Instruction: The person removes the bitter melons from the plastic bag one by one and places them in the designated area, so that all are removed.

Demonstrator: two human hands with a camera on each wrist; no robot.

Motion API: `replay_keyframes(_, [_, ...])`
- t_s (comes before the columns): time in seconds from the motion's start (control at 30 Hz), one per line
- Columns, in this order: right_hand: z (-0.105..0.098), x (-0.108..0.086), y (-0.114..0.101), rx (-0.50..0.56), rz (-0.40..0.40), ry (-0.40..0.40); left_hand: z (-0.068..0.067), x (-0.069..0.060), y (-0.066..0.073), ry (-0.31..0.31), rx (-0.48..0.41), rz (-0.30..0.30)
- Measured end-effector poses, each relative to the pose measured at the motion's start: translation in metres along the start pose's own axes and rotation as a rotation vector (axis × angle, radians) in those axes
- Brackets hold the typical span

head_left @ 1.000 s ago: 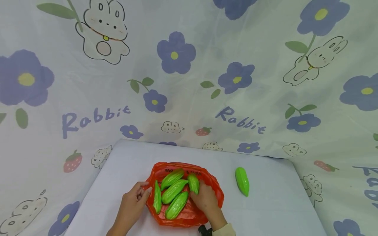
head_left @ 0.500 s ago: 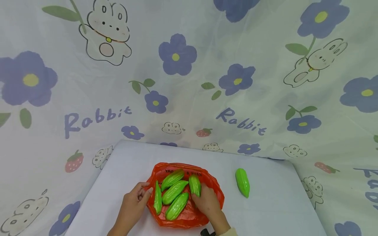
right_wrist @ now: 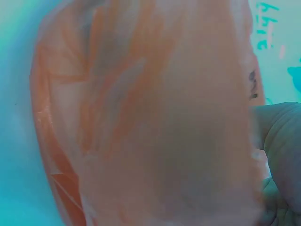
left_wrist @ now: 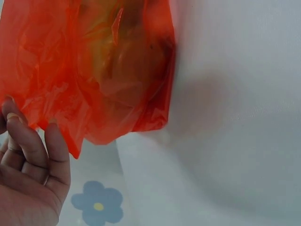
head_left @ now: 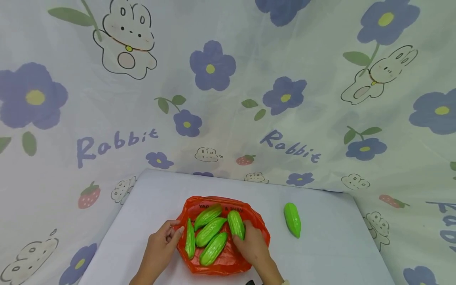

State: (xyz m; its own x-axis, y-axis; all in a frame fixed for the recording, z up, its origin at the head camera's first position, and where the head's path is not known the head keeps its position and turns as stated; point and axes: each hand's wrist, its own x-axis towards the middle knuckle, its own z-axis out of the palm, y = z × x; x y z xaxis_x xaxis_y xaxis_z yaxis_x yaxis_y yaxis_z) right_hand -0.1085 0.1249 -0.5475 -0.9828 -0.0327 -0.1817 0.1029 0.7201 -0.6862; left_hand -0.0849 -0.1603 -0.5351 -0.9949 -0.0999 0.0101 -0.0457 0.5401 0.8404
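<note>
A red plastic bag [head_left: 228, 270] lies with its mouth spread wide, and several glossy green bitter melons [head_left: 211, 232] rest inside. At the bag's left rim my left hand [head_left: 162, 242] pinches the plastic. The left wrist view has the same hand [left_wrist: 33, 165] at the edge of the see-through red bag [left_wrist: 117, 94]. My right hand [head_left: 253, 244] reaches into the right side of the bag and grips one bitter melon [head_left: 236, 225]; its fingertips are partly hidden. In the right wrist view the bag [right_wrist: 141, 117] covers most of the picture, with part of my hand [right_wrist: 284, 150] at the right edge.
A single bitter melon [head_left: 292, 220] lies on the white tabletop [head_left: 327, 245], to the right of the bag. Behind the table hangs a cloth [head_left: 235, 118] printed with rabbits and flowers. A small dark object [head_left: 250, 282] shows at the bottom edge near my right wrist.
My right hand has shifted slightly right and toward me, and the bitter melon it grips has tilted and moved with it. The left hand stays at the bag's rim.
</note>
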Motion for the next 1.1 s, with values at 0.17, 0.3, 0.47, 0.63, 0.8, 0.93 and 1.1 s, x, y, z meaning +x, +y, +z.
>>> replay_keyframes(0.17, [-0.010,-0.009,-0.006,0.014,-0.033,0.009,0.000,0.000,0.000,-0.001,-0.006,0.001])
replay_keyframes(0.3, [-0.019,-0.016,-0.009,0.042,-0.055,0.010,0.000,0.000,-0.001,-0.001,-0.005,0.007])
replay_keyframes(0.47, [-0.030,-0.024,-0.011,0.072,-0.066,0.006,0.000,0.001,-0.002,0.001,0.000,0.004])
replay_keyframes(0.63, [-0.042,-0.031,-0.009,0.066,-0.073,0.014,0.000,0.001,-0.001,0.001,0.010,0.002])
replay_keyframes(0.8, [-0.054,-0.039,-0.005,0.068,-0.072,0.041,0.001,0.002,-0.001,0.000,0.014,0.004])
replay_keyframes(0.93, [-0.061,-0.046,-0.001,0.081,-0.073,0.071,0.001,0.003,-0.001,-0.003,0.013,0.004])
replay_keyframes(1.1, [-0.067,-0.049,0.006,0.094,-0.078,0.079,-0.001,0.000,0.000,-0.010,0.011,-0.010])
